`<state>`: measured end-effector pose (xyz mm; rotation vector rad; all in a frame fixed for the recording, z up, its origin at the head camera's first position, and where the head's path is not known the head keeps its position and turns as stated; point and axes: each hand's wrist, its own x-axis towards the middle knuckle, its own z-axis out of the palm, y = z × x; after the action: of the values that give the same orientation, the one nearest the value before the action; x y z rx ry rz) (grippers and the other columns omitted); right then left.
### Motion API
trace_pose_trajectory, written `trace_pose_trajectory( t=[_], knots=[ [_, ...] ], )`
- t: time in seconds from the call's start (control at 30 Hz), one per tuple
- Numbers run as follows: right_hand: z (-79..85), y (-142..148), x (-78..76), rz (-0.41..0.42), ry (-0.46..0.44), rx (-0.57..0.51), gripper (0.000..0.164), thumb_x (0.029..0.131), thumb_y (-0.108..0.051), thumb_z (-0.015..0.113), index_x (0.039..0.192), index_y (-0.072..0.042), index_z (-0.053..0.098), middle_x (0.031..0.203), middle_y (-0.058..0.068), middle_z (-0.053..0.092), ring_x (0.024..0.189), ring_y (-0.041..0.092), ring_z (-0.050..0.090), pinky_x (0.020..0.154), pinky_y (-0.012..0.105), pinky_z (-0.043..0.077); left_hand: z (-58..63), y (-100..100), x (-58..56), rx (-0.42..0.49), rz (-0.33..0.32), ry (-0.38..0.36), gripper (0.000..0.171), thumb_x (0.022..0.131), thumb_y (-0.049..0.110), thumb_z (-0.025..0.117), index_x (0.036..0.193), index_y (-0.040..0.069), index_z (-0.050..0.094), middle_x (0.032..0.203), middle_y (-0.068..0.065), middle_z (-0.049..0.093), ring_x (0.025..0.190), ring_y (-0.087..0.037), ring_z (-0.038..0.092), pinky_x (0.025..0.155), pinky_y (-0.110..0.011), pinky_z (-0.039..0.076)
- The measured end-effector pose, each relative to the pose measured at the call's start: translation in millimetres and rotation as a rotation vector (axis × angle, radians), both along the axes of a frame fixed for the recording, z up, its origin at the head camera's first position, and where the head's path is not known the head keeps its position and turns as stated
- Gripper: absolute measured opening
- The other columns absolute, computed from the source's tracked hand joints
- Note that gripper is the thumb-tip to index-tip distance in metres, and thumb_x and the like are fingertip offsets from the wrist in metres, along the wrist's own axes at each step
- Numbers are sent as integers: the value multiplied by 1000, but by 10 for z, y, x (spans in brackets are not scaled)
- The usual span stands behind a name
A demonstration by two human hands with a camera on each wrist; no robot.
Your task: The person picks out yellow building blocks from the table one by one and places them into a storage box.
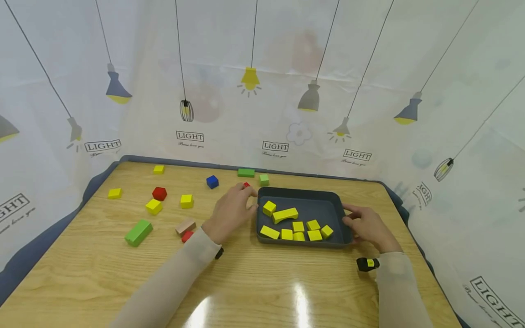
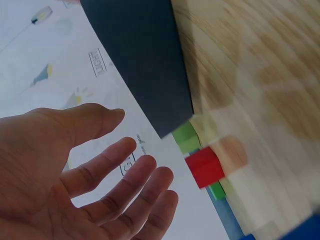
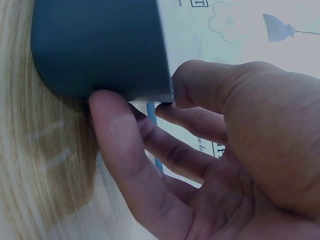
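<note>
A dark grey tray (image 1: 305,194) lies on the table with several yellow blocks (image 1: 285,215) in it. At its right end, my right hand (image 1: 371,226) holds the wall, thumb near the rim and a finger (image 3: 122,140) low against the outside. My left hand (image 1: 231,212) is beside the tray's left end, its fingers loosely bent and nothing held. In the left wrist view, a gap shows between that hand and the tray (image 2: 145,65). A red block (image 2: 205,167) lies past the left fingertips, mostly hidden in the head view.
Left of the tray, yellow blocks (image 1: 186,201), a red block (image 1: 159,193), a green block (image 1: 138,233) and a wooden block (image 1: 186,227) are scattered. A blue block (image 1: 212,181), a green block (image 1: 246,172) and a light green block (image 1: 264,180) lie farther back. Printed cloth surrounds the table.
</note>
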<state>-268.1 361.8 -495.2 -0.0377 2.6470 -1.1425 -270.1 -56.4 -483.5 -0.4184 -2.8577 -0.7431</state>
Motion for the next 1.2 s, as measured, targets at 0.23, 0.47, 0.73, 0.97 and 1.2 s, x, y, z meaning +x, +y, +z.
trace_pose_trajectory(
  t=[0.23, 0.47, 0.73, 0.97, 1.2],
  knots=[
    [-14, 5, 0, 6, 12, -1, 63, 120, -18, 62, 180, -8, 43, 153, 36, 66, 84, 25, 75, 71, 41, 72, 16, -306, -6, -9, 58, -7, 35, 108, 25, 86, 138, 8, 80, 134, -17, 75, 103, -29, 68, 87, -46, 67],
    [-16, -3, 3, 0, 4, -6, 64, 120, -18, 61, 180, -9, 42, 154, 36, 65, 85, 25, 76, 72, 41, 72, 28, -630, -24, -27, 100, 10, 37, 108, 23, 85, 139, 4, 79, 135, -22, 74, 102, -35, 72, 87, -51, 68],
    [-8, 1, 7, 4, 4, -3, 64, 120, -19, 61, 180, -8, 42, 155, 37, 65, 85, 25, 76, 72, 42, 72, 55, -1026, 17, -31, 179, -62, 42, 112, 25, 80, 147, 3, 75, 146, -29, 69, 119, -46, 69, 97, -63, 66],
    [-6, 12, 15, 10, 10, 4, 64, 120, -19, 62, 180, -8, 42, 155, 37, 65, 85, 25, 76, 71, 41, 72, 88, -1296, 50, -13, 207, -118, 47, 113, 23, 79, 153, 0, 71, 152, -31, 65, 129, -50, 65, 108, -67, 63],
    [-6, 7, 7, 13, 10, 3, 65, 120, -19, 62, 180, -8, 42, 155, 36, 66, 85, 25, 74, 72, 41, 72, 77, -1444, 25, -48, 219, -206, 44, 110, 17, 76, 148, -5, 71, 144, -34, 65, 119, -45, 62, 101, -59, 61]
  ],
)
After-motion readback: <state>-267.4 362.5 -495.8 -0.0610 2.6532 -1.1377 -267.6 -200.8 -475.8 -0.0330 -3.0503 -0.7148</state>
